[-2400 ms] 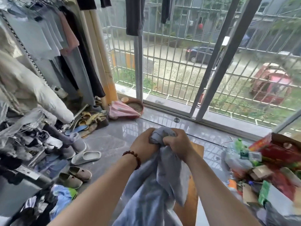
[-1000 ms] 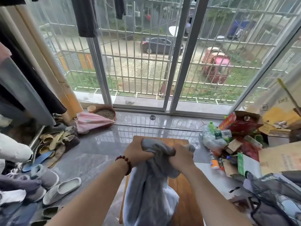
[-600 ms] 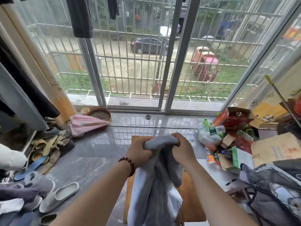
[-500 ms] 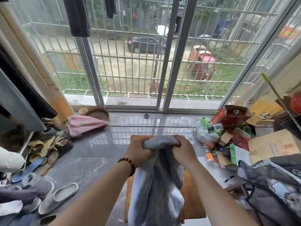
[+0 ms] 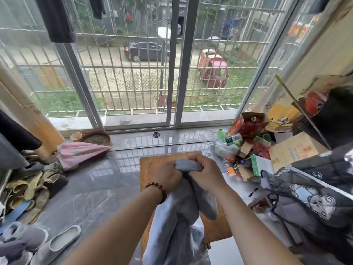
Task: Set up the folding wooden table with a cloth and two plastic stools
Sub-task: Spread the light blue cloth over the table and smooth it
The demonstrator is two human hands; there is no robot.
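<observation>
Hanging below both fists, the crumpled grey-blue fabric cloth point(image 5: 177, 222) trails toward the camera in a loose bundle, and its lower end runs out of view. The left hand point(image 5: 168, 176), with a red bead bracelet point(image 5: 155, 190) at its wrist, and the right hand point(image 5: 208, 175) sit knuckle to knuckle. The fingers of each are curled tight round the bunched top of the cloth, so the 2 grips touch. Under the fingers and just beyond them stands the brown folding wooden table point(image 5: 152, 165). Its legs are hidden, but its flat top faces up and is bare where the cloth does not hang in front of it.

The step in hand looks like opening the cloth out to spread it. To do it well, the fingers should probably walk apart along 1 edge until each hand pinches a corner. A short lift would then let the folds drop. Laying the far edge down past the fingertips first and drawing the rest back toward the body should keep it flat and square.

Right of the right fingers, a heap of plastic bottles and cardboard cartons point(image 5: 240, 150) sits near the table's far corner, so a wide flick could snag it. Left of the left fingers, pale grey slippers point(image 5: 63, 240) lie well apart on the glossy grey stone floor point(image 5: 107, 188). Far beyond the fingertips are a folded pink umbrella point(image 5: 80, 152) and the barred sliding window point(image 5: 177, 73). I cannot pick out either of the 2 plastic stools with certainty.
</observation>
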